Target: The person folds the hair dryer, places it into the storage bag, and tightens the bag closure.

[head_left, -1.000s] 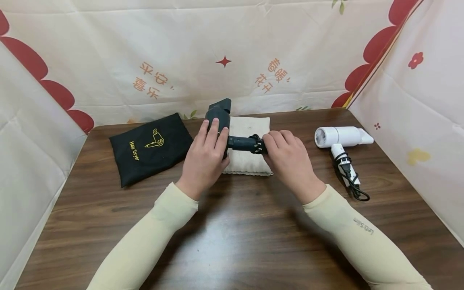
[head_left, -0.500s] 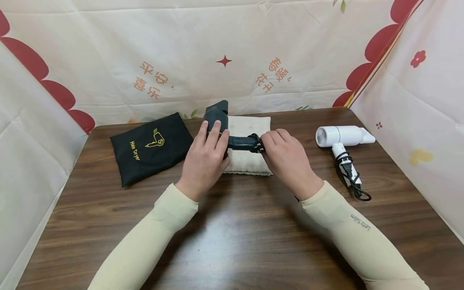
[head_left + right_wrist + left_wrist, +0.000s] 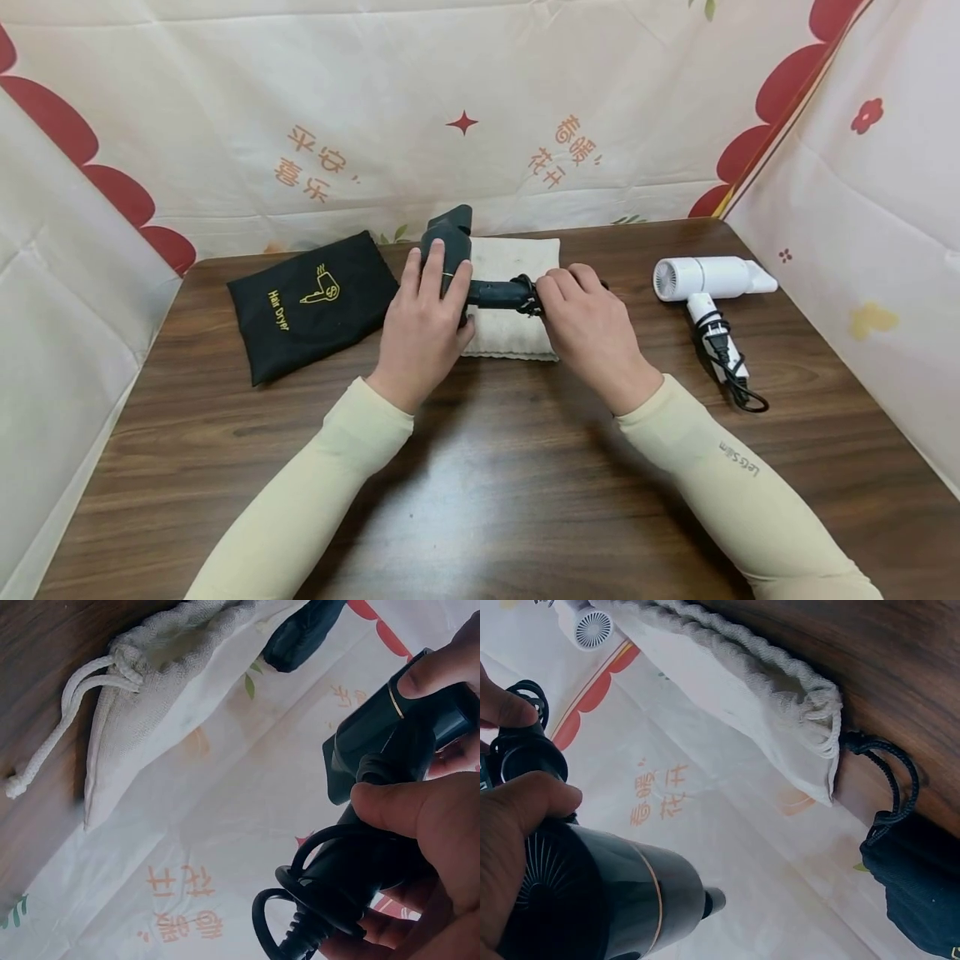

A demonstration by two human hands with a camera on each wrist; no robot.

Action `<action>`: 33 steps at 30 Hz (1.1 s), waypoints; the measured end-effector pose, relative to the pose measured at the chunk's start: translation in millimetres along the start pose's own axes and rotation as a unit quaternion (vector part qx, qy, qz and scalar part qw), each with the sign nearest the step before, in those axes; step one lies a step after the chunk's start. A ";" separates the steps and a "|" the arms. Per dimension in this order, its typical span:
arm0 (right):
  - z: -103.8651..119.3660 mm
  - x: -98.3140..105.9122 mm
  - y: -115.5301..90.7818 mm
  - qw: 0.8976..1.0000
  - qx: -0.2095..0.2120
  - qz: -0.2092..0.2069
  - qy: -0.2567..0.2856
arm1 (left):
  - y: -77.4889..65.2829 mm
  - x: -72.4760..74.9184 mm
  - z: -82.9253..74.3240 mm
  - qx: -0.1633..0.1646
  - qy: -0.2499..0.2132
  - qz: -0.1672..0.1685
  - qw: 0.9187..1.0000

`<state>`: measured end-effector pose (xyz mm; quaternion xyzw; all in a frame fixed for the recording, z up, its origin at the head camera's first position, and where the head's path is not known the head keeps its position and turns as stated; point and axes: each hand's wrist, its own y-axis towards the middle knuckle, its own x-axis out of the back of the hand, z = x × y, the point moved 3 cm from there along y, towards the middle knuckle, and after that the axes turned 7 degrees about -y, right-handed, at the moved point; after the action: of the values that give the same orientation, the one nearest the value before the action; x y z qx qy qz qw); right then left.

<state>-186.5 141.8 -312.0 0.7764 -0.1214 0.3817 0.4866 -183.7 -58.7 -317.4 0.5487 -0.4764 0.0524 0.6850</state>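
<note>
A dark green hair dryer (image 3: pixel 501 293) is held in both hands above a cream drawstring bag (image 3: pixel 513 337), its handle pointing right and its nozzle toward the back wall. My left hand (image 3: pixel 423 321) holds the barrel, fingers over the top and thumb below. The barrel (image 3: pixel 649 889) shows a thin gold ring and a vented rear in the left wrist view. Around the handle end my right hand (image 3: pixel 588 329) is curled, beside a wrapped black cord (image 3: pixel 322 892). Thumb and fingers grip the handle in the right wrist view. The cream bag's gathered mouth (image 3: pixel 802 694) faces the near side.
At the left lies a black pouch (image 3: pixel 315 317) with a yellow hair dryer print. A white hair dryer (image 3: pixel 708 279) with its cord wound round the handle rests at the right. Fabric walls (image 3: pixel 465 67) enclose the back and sides of the wooden table (image 3: pixel 480 517).
The right hand has shifted slightly left. The dark dryer has moved a little left with both hands holding it. Something black now shows just beyond the right hand's fingers.
</note>
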 end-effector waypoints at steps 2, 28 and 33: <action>1.1 -0.4 -0.1 1.000 -0.002 0.003 0.001 | 0.4 0.6 0.9 0.004 0.003 0.012 1.000; -1.2 -1.0 0.2 0.999 0.012 0.019 0.031 | 4.3 8.2 -3.1 -0.066 0.074 0.019 0.995; -3.2 -0.4 0.2 0.999 0.010 0.023 0.035 | 5.3 9.2 -3.3 -0.075 0.075 0.016 0.994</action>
<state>-188.3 144.3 -311.4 0.7645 -0.1183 0.4210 0.4737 -180.0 -58.2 -306.9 0.4826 -0.4351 0.0682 0.7571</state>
